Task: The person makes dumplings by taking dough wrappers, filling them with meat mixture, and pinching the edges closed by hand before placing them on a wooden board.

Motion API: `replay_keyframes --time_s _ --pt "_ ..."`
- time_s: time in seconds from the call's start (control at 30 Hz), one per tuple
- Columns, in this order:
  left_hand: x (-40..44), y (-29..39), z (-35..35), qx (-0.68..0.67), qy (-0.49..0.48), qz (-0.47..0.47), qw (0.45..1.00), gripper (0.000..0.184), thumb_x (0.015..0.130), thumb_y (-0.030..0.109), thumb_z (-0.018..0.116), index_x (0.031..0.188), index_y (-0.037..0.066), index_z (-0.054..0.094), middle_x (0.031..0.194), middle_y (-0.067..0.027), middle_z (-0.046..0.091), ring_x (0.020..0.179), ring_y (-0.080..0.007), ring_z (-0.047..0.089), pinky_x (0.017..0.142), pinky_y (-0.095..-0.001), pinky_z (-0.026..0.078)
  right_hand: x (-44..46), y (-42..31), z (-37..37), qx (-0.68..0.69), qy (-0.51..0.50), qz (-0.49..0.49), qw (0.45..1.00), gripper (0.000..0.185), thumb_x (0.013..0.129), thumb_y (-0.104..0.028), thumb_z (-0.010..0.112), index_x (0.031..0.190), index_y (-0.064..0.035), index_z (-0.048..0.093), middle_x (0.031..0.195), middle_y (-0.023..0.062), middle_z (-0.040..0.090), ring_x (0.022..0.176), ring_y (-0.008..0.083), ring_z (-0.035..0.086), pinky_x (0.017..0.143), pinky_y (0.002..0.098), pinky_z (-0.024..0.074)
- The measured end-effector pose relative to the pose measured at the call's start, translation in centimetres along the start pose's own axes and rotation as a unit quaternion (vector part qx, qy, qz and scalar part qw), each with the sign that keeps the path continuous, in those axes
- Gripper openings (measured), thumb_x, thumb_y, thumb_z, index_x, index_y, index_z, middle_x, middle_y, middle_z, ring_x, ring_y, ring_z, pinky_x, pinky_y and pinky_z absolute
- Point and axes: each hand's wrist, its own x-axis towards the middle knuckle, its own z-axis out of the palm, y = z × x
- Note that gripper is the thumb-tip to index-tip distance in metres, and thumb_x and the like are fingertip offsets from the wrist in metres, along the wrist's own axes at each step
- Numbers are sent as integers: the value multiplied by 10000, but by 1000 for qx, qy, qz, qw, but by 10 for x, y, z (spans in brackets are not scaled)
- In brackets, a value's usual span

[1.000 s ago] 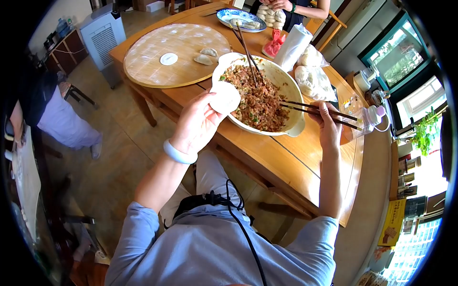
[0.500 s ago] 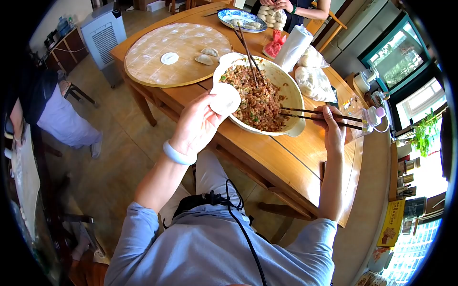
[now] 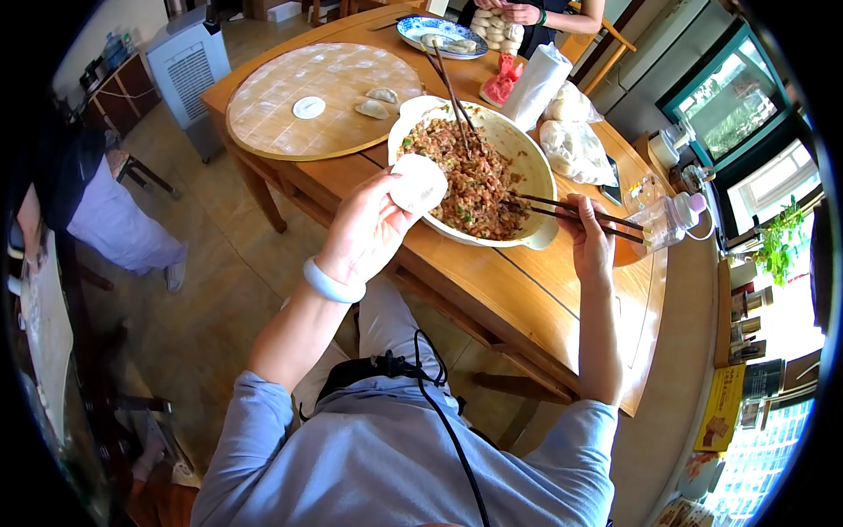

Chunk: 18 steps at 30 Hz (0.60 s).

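Observation:
A round white dumpling wrapper (image 3: 418, 184) lies across the fingers of my left hand (image 3: 364, 224), which grips its edge beside the bowl's near rim. My right hand (image 3: 593, 239) is closed round a pair of dark chopsticks (image 3: 584, 213). Their tips are in the minced filling (image 3: 465, 180) on the right side of the large cream bowl (image 3: 537, 176). A second pair of chopsticks (image 3: 450, 88) stands in the filling, leaning on the far side. To the left, a round floured board (image 3: 290, 88) carries two folded dumplings (image 3: 372, 109) and one flat wrapper (image 3: 308, 107).
Behind the bowl are a roll of plastic bags (image 3: 536, 86), red packaging (image 3: 502, 81), bagged dough (image 3: 572, 151) and a blue-patterned plate (image 3: 421, 35). A clear bottle (image 3: 663, 220) stands at the right. Another person's hands (image 3: 518, 12) work at the far side; a person in pale trousers (image 3: 127, 215) is at left.
My right hand has moved left toward the bowl, pushing the chopstick tips further into the filling. My left hand stays nearly in place with the wrapper.

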Motion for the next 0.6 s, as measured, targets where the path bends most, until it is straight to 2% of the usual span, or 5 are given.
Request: replay_keyframes --time_s 0.1,0.2,0.4,0.5,0.6 --pt "-1 -1 4 -8 11 -3 1000 238 917 91 401 1089 -57 472 1091 -168 542 1012 -228 561 874 -348 498 5 7 -3 42 10 27 999 273 895 -211 539 973 49 564 892 133 603 806 215 622 725 307 525" --pt "1 -1 1 1 20 -5 1000 303 913 86 402 1161 -86 426 1181 -192 504 1114 -261 500 978 -384 417 7 14 -7 110 15 63 992 274 900 -219 531 975 43 555 884 123 597 802 197 617 723 281 524" --pt "4 -3 4 -2 10 -15 1000 321 918 93 392 1179 -95 399 1192 -204 488 1127 -279 488 999 -402 400 10 15 -6 188 60 79 977 274 902 -223 525 969 41 552 876 118 596 810 182 614 707 241 532" --pt "5 -4 6 -2 16 -17 1000 330 922 97 383 1187 -99 384 1196 -210 482 1135 -285 481 1013 -411 386 11 9 -4 225 55 68 970 249 906 -210 514 947 30 567 862 104 624 797 166 639 676 220 565" --pt "6 -6 13 -16 19 -31 999 327 924 100 378 1185 -96 382 1192 -205 485 1122 -275 490 975 -392 422 16 4 -8 234 31 42 971 239 903 -196 518 956 33 561 866 106 625 799 167 639 679 217 565"
